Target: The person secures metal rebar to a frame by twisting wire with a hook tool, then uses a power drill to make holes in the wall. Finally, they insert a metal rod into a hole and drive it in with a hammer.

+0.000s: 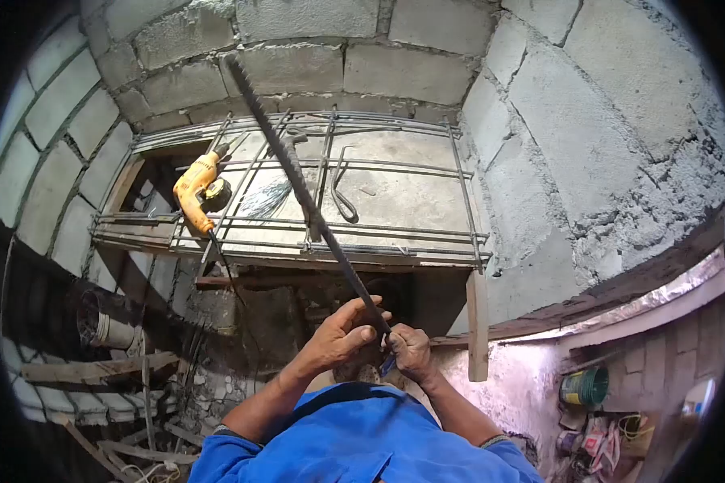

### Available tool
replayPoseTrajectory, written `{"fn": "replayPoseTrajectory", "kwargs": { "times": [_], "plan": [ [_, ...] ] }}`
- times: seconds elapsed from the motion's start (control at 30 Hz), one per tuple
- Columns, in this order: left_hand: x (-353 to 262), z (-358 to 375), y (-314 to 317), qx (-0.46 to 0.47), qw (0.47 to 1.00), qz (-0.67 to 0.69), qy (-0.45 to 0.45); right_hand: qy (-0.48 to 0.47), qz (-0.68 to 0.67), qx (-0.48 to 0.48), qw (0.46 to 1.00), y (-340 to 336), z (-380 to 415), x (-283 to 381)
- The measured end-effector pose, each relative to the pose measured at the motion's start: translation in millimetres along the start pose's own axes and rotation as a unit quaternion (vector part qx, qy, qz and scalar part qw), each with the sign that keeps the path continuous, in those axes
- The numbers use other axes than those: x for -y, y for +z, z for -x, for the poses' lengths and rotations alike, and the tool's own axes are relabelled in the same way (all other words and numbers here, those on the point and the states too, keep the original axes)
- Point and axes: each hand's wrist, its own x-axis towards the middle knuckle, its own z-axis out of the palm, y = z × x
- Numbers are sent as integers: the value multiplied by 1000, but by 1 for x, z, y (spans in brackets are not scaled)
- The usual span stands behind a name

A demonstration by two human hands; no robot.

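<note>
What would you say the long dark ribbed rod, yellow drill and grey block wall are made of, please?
Long dark ribbed rod: probably steel, dull, judging by its raised ribs. Yellow drill: likely plastic housing, smooth, showing soft highlights. Grey block wall: apparently concrete, matte, grainy, with mortar joints.

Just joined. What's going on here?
A person in a blue shirt holds up a long ribbed bar. The right hand is closed at its near end; the left hand is half open, fingers at the bar. Beyond them lies a grid of steel rods, with a yellow drill and tape measure on its left side. Something small and blue shows by the right hand; I can't tell what.
</note>
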Motion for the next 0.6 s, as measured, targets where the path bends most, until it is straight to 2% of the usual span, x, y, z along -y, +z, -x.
{"fn": "replayPoseTrajectory", "kwargs": {
  "times": [0.03, 0.07, 0.1, 0.13, 0.17, 0.2, 0.23, 0.3, 0.33, 0.37, 0.4, 0.43, 0.5, 0.57, 0.6],
  "plan": [
    [-6, 1, -1, 10, 1000, 23, 8, 3, 2, -4, 1000, 4, -7, 4],
    [-15, -4, -5, 23, 999, -45, 14, -30, 33, -35, 998, 11, -14, 9],
    [-20, -10, -11, 17, 999, -39, 5, -60, 61, -60, 995, 19, -18, 10],
    [-22, -11, -17, 2, 999, -36, -18, -69, 166, -77, 981, 27, -17, 5],
    [-22, -8, -25, -15, 999, -36, -36, 60, 48, 15, 997, 28, -25, 16],
    [-23, -6, -32, -44, 998, -44, 11, -2, 65, 30, 997, 34, -37, 6],
    [-29, 0, -45, -60, 997, -47, 8, -63, 79, 42, 994, 41, -49, -4],
    [-44, 21, -69, -188, 982, 9, 21, -111, 180, 79, 974, 40, -69, 11],
    [-56, 33, -84, -252, 965, -49, 50, -22, 140, 70, 987, 38, -72, 11],
    [-63, 50, -103, -310, 948, -16, 68, 23, 147, 75, 986, 30, -75, 5],
    [-64, 65, -126, -381, 913, -109, 95, 98, 126, 76, 984, 23, -82, 4],
    [-68, 81, -142, -423, 889, -139, 104, 173, 106, 72, 976, 18, -93, 7],
    [-71, 110, -170, -439, 884, -143, 75, 66, 190, 8, 980, 22, -137, 22],
    [-68, 118, -178, -477, 846, -237, 20, 57, 193, -24, 979, 42, -200, 43],
    [-64, 118, -177, -469, 849, -242, 7, 21, 281, 3, 960, 56, -239, 49]
  ]
}}
